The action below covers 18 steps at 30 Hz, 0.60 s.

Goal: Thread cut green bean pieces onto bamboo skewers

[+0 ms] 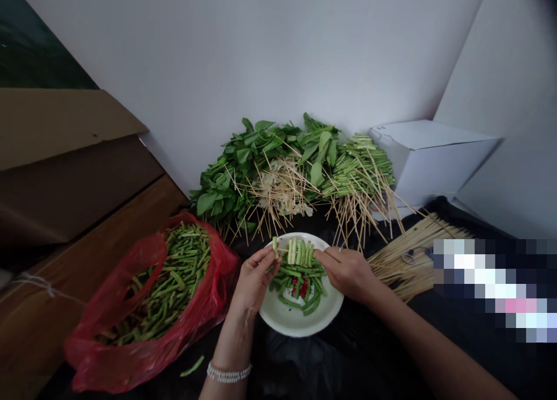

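Above a white bowl (300,331), my left hand (256,275) pinches a short piece of green bean (275,247) at the tip of a wooden skewer (282,249). Several cut bean pieces (300,252) sit side by side on that skewer. My right hand (348,272) is closed around its other end, and its fingers hide most of that part. Under the hands, the bowl holds more green beans (304,272) and a few red bits (300,287) that look like chili.
Left of the bowl lies a red plastic bag (226,266) full of cut beans (174,284). Leafy greens (215,191) and skewered bean bundles (361,168) are piled by the wall. Loose skewers (387,260) and a white box (435,162) lie right; a cardboard box (65,156) stands left.
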Each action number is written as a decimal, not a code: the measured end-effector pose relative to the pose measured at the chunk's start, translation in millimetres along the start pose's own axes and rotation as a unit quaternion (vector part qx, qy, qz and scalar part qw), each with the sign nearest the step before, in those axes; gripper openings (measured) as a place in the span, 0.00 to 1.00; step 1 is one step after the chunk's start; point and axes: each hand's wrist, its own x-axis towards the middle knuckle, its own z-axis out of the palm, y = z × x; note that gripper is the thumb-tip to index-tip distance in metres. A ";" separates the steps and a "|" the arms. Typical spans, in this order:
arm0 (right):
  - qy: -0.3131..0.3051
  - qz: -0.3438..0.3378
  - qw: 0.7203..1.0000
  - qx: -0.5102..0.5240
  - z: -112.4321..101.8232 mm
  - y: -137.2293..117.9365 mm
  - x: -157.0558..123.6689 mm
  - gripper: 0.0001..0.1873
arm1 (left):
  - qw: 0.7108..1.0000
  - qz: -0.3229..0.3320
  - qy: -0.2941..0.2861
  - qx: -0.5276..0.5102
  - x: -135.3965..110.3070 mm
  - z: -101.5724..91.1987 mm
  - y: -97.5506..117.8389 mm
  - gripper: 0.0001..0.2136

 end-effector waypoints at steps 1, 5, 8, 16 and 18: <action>-0.001 0.001 1.000 0.001 0.5 0.1 -0.3 0.12 | 1.000 0.000 0.001 -0.003 0.0 0.1 0.4 0.15; 0.001 -0.001 1.000 0.005 1.4 0.2 -0.8 0.13 | 1.000 0.000 0.005 -0.012 -0.1 0.2 1.2 0.14; -0.002 0.002 1.000 0.007 1.3 -0.1 -1.0 0.13 | 1.000 -0.002 0.008 -0.014 -0.1 0.3 1.1 0.14; -0.027 0.009 0.999 0.016 2.1 0.2 -1.5 0.13 | 1.000 0.014 0.018 -0.002 3.6 -1.3 -1.5 0.15; -0.034 0.013 0.999 0.023 2.4 0.0 -1.5 0.14 | 0.999 0.026 0.025 0.014 5.3 -2.4 -1.9 0.14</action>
